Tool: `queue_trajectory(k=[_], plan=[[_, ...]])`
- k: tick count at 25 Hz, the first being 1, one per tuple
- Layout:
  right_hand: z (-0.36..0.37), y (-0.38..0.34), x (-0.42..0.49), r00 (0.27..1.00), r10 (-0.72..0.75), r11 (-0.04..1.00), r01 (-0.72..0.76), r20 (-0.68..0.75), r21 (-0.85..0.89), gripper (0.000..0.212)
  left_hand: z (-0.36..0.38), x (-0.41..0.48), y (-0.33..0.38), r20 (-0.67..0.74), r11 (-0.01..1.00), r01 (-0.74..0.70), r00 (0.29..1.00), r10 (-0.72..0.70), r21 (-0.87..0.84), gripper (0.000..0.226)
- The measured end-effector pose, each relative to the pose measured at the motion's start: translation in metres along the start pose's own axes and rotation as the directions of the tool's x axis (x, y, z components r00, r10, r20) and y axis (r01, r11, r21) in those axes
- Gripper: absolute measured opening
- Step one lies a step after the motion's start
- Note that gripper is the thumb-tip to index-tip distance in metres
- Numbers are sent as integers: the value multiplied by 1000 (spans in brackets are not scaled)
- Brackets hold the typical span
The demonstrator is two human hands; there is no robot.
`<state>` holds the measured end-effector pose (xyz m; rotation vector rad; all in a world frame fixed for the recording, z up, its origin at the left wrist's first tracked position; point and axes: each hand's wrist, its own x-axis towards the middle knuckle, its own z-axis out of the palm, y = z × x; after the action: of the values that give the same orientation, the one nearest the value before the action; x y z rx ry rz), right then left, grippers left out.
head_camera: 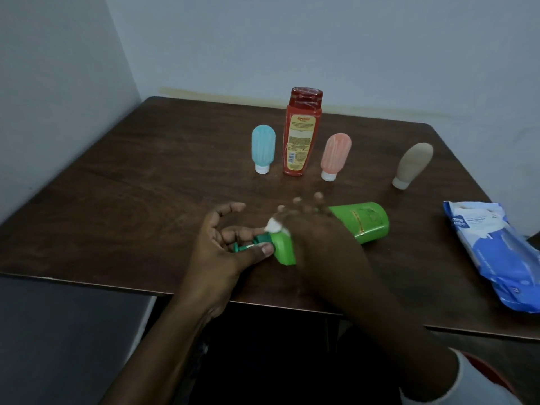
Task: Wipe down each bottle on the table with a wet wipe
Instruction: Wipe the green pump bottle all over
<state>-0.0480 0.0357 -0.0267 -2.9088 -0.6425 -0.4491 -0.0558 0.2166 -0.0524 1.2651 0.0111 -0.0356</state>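
while it lies on its side near the front edge of the dark, wood-grained table (146,185), the glossy green bottle (365,223) points its flat base to the right and its darker green pump neck to the left. the left hand (216,252) pinches that neck between thumb and forefinger, with the other fingers loosely lifted. the right hand (315,229), blurred, lies across the bottle's middle with its fingers stretched fairly straight, pressing a crumpled white wet wipe (276,225) against the bottle's shoulder; only a small tuft of the wipe shows.

further back stands a row of four. a tall, flat-sided red bottle (302,133) with a shiny red cap and a yellow label is upright. just beside it on either side stand a rounded, ribbed blue tube (263,149) and a matching pink tube (335,154), each on its white cap. well apart to the right, a smooth beige tube (413,165) also rests on its cap and looks tilted. none of them shows its contents.

a crinkled blue and white plastic wipes pack (496,252) lies flat at the table's right edge.
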Motion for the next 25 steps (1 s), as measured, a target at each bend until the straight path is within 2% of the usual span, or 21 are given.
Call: queue_trajectory(k=[2,4,7,9,11,14,16,17,19,22,23,25], plan=[[-12,36,-4,978,205,979,-205,37,-9,39,1,-1,-1,2,1000,-19,1000,19,12,83],[-28,76,-12,909,415,909,-414,27,-41,22,2,-2,0,14,999,-33,999,33,10,82],[-41,99,-18,835,549,833,-546,18,-86,14,3,-4,1,18,998,-52,999,51,33,81],[-38,83,-13,841,540,836,-537,-4,-115,16,2,-4,2,23,998,-51,998,50,40,81],[-30,47,-4,893,450,891,-449,14,-63,18,2,-4,2,23,998,-49,999,48,50,81],[-16,-11,6,983,180,981,-182,29,74,36,2,-4,0,5,996,-44,999,44,82,80],[-4,-18,5,999,34,995,-36,19,97,47,2,-5,0,-12,995,-44,999,45,86,77],[-2,-6,4,999,38,994,-40,18,100,47,3,-4,-1,-16,994,-48,999,50,94,73],[-8,30,-2,983,180,979,-181,14,97,40,3,-2,-3,-12,993,-55,998,57,108,66],[-34,85,-15,874,485,874,-486,25,8,18,2,1,-5,-5,992,-64,998,64,109,67],[-40,92,-18,853,523,853,-523,4,-15,15,2,1,-5,-5,992,-68,998,69,108,68],[-39,80,-14,860,511,859,-511,-16,-36,13,2,2,-4,1,992,-70,998,70,108,70]])
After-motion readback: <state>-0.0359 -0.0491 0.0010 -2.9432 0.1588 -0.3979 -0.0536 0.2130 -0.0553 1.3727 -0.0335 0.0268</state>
